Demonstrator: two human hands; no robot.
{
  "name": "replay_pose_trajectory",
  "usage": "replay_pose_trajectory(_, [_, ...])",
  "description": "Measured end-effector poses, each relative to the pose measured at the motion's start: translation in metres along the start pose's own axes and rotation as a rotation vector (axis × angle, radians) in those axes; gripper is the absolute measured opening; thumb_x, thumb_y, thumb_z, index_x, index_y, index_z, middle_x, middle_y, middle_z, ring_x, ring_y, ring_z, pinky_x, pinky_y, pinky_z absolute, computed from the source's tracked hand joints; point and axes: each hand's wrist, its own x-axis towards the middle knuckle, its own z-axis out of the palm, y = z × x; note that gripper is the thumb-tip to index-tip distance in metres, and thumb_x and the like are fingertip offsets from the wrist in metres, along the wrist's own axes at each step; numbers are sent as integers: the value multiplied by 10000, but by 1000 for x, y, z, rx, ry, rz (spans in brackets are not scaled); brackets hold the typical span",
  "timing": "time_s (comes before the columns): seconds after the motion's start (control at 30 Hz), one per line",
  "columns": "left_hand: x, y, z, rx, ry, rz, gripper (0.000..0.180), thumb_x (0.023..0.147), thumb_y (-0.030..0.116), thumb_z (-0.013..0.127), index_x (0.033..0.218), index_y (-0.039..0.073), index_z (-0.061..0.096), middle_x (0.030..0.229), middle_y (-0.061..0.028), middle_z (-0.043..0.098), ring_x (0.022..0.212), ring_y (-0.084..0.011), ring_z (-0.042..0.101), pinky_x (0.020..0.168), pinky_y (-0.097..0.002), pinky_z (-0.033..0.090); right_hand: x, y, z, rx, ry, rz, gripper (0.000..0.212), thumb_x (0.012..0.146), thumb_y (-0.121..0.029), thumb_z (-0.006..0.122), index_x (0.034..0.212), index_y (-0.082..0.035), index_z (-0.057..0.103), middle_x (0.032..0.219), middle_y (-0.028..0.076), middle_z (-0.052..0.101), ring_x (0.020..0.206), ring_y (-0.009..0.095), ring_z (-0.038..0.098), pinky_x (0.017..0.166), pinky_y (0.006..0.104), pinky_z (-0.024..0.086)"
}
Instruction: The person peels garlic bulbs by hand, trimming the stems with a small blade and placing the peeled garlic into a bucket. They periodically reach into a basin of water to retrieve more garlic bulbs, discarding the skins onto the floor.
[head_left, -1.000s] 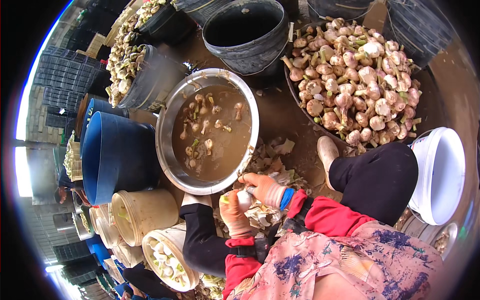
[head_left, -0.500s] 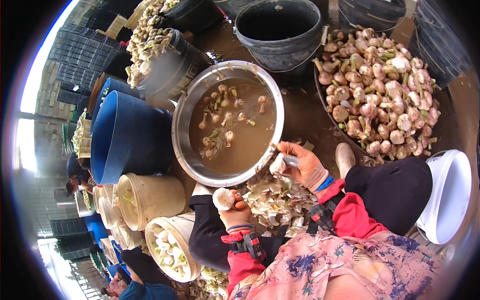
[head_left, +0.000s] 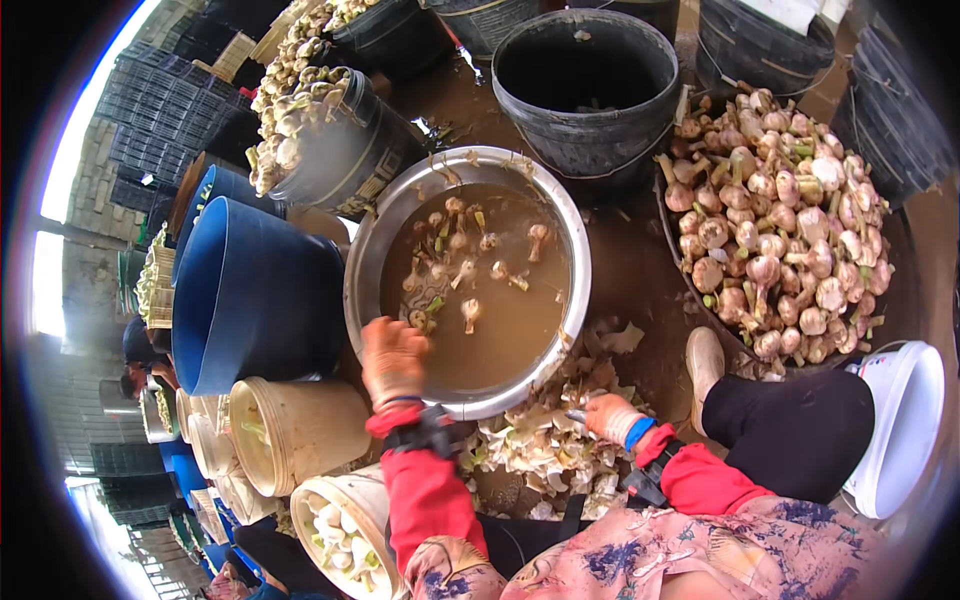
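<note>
At the lower left rim of a wide metal basin point(head_left: 575, 335) of brown water is my left hand point(head_left: 393, 362), gloved in orange. Its fingers are smeared by motion, and no bulb shows in it. Several garlic bulbs point(head_left: 470, 314) with short stems float in the water. Closer to my body, my right hand point(head_left: 612, 418), also gloved, is closed on a small knife point(head_left: 576, 415), of which only a short grey part shows. Beneath it lies a heap of pale garlic skins point(head_left: 535, 455).
Untrimmed garlic bulbs point(head_left: 765, 240) fill a wide tub at the right. A black bucket point(head_left: 590, 140) stands beyond the basin; blue barrels point(head_left: 265, 300) and cream buckets point(head_left: 300, 430) line the left. Peeled garlic point(head_left: 340, 545) fills a near bucket. A white bucket point(head_left: 900, 425) lies at the right.
My left hand has moved forward and left to the basin rim; the white garlic bulb it held no longer shows. My right hand has come down over the skins, and its bulb is out of sight.
</note>
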Motion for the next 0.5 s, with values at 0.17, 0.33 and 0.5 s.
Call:
replay_pose_trajectory(0.17, [107, -113, -80, 1764, 61, 207, 600, 718, 146, 623, 1292, 208, 461, 1386, -201, 324, 1130, -339, 496, 928, -356, 422, 21, 6, 33, 104, 69, -193, 316, 804, -398, 579, 791, -92, 657, 718, 154, 629, 685, 310, 598, 636, 362, 464])
replay_pose_trajectory(0.33, [109, -127, -31, 2028, -106, -332, 504, 726, 160, 581, 1224, 219, 529, 1389, -182, 342, 1160, -363, 471, 940, -368, 415, 3, -29, -11, 389, -43, 105, 241, 803, -297, 583, 846, -75, 665, 743, 103, 646, 692, 220, 605, 664, 324, 469])
replay_pose_trajectory(0.5, [92, -144, -38, 1867, -408, -320, 545, 720, 269, 640, 1211, 62, 528, 1092, -175, 610, 1044, -303, 576, 881, -340, 446, -12, -53, -31, 408, -85, -21, 302, 807, -323, 591, 983, -85, 653, 852, 112, 653, 797, 211, 610, 732, 307, 469])
